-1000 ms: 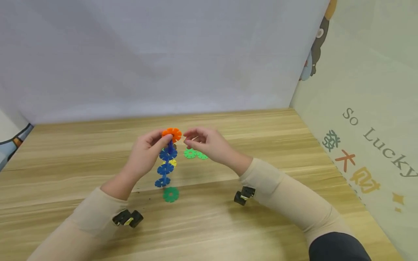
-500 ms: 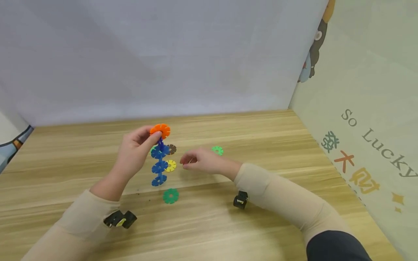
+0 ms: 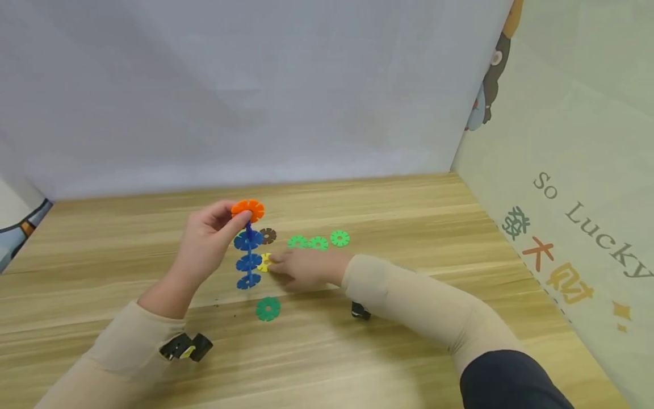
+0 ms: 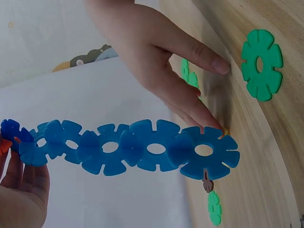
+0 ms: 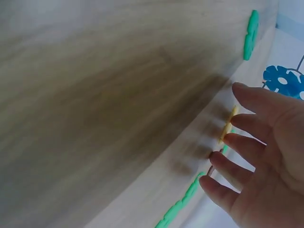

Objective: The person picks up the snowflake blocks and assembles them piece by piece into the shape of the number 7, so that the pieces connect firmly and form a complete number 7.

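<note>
My left hand (image 3: 201,244) pinches an orange notched building disc (image 3: 251,207) between thumb and fingers. Below it hangs a chain of interlocked blue discs (image 4: 109,149), with a darker blue disc (image 4: 13,130) beside the orange one. My right hand (image 3: 309,268) reaches low over the table, palm down, its fingers extended and spread. Its fingertips are right at a yellow disc (image 5: 229,126) lying flat, partly covered by that hand in the head view. In the left wrist view the chain's end overlaps the spot where the right fingertips come down.
A darker green disc (image 3: 268,309) lies on the wooden table (image 3: 409,221) nearer the body. Light green discs (image 3: 318,243) form a row behind the right hand, and a brown disc (image 3: 268,236) lies behind the chain. A pale cloth wall (image 3: 255,102) stands at the back.
My right hand has come down from beside the orange disc to the yellow disc, its fingers spreading. The left hand has shifted left with the chain, which now hangs straighter.
</note>
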A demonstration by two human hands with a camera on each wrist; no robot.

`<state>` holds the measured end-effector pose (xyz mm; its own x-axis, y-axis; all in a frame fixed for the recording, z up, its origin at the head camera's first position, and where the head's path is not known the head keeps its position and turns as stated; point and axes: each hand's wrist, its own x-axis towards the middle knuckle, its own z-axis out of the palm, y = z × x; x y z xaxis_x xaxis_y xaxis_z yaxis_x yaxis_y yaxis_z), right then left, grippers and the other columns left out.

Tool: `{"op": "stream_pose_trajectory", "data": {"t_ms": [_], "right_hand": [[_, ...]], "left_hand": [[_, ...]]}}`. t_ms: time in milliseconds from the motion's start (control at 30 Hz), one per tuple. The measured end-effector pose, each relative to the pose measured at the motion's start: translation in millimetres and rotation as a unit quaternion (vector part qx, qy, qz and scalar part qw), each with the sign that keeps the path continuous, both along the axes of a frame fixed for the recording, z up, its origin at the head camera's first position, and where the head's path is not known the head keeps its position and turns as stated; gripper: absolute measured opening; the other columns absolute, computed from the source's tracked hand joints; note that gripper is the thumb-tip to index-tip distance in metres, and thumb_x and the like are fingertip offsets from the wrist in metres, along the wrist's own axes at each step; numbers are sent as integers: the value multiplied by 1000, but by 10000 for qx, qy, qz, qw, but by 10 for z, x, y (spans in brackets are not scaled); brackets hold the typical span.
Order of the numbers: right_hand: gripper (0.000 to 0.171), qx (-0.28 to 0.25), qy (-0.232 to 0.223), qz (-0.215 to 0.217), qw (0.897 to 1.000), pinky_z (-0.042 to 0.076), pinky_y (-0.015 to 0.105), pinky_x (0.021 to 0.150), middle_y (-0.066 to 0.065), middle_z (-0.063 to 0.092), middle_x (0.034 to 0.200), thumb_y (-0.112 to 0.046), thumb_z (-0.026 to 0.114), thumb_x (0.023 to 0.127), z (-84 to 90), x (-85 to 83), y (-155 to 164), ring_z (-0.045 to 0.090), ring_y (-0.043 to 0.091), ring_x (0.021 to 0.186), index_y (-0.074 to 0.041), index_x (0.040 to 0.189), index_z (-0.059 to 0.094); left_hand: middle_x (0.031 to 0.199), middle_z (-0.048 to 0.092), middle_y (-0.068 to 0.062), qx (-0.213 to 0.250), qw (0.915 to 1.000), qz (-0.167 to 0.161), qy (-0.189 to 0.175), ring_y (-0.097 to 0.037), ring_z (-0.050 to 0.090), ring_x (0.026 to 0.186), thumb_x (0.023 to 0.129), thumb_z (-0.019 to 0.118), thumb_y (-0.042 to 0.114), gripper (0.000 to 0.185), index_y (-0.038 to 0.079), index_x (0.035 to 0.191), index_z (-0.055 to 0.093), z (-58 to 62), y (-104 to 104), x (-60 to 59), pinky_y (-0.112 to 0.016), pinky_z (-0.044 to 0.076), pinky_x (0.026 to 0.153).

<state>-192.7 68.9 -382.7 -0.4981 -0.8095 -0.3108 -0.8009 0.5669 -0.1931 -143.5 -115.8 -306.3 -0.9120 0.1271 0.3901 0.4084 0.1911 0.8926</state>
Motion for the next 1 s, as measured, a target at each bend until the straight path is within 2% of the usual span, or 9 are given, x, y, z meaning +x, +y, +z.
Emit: {"op": "stream_pose_trajectory", "data": {"t_ms": [133,233,300,367,500,567,700,900,1000], "right_hand": [[40,-298,-69,-141,9994,30,29,106,7,43,141,-20,56,93,23,10,109,41,21,128,-9,131,53],[25,-538,-108,-406,9977,43,25,92,4,57,119,-18,62,89,75,-6,196,54,16,107,-9,113,65],[20,-545,-58,-574,9968,46,24,82,1,58,106,-18,66,87,110,-9,241,56,13,95,-10,105,66],[24,-525,-8,-670,9964,46,25,83,0,59,106,-19,68,85,134,-4,271,56,14,96,-11,107,65],[42,-435,64,-718,9964,44,27,90,4,55,119,-26,67,87,146,35,300,54,16,105,-12,126,59],[46,-397,62,-734,9965,45,26,87,4,53,121,-29,66,87,138,52,303,54,15,102,-13,129,56],[42,-478,-9,-823,9955,45,25,83,3,53,116,-28,67,87,122,65,305,53,12,95,-11,124,59],[40,-711,-383,-1040,9913,46,27,87,4,58,114,-21,70,84,100,41,334,55,14,100,-9,119,54],[30,-866,-591,-1108,9883,47,26,82,4,61,107,-16,67,87,112,29,376,57,15,95,-9,114,55]], "left_hand": [[86,65,4,-18,10000,-9,17,-13,58,78,92,58,8,18,-10,94,61,23,7,2,-18,51,70],[85,63,5,-63,10000,14,42,-12,57,76,93,58,9,19,-10,93,61,46,19,0,-18,50,69],[84,62,4,-84,10000,-12,28,-13,56,76,94,57,9,19,-9,92,59,57,32,4,-18,50,68],[84,62,3,-78,9999,-73,-27,-13,56,76,94,56,9,19,-9,90,57,65,47,14,-18,50,68],[84,61,0,-2,9996,-215,-172,-14,56,75,94,55,9,17,-6,86,54,61,73,35,-19,51,70],[84,61,-1,38,9994,-275,-210,-13,57,74,94,55,9,16,-5,85,54,54,86,42,-20,52,71],[85,61,-1,90,9989,-367,-269,-13,58,73,94,56,9,15,-5,89,56,34,112,47,-22,53,72],[88,62,-1,126,9986,-394,-335,-12,61,77,96,53,12,20,-8,96,55,23,147,64,-24,53,73],[91,62,-2,113,9985,-412,-353,-13,62,80,97,52,13,21,-7,98,56,20,164,70,-26,54,75]]}}
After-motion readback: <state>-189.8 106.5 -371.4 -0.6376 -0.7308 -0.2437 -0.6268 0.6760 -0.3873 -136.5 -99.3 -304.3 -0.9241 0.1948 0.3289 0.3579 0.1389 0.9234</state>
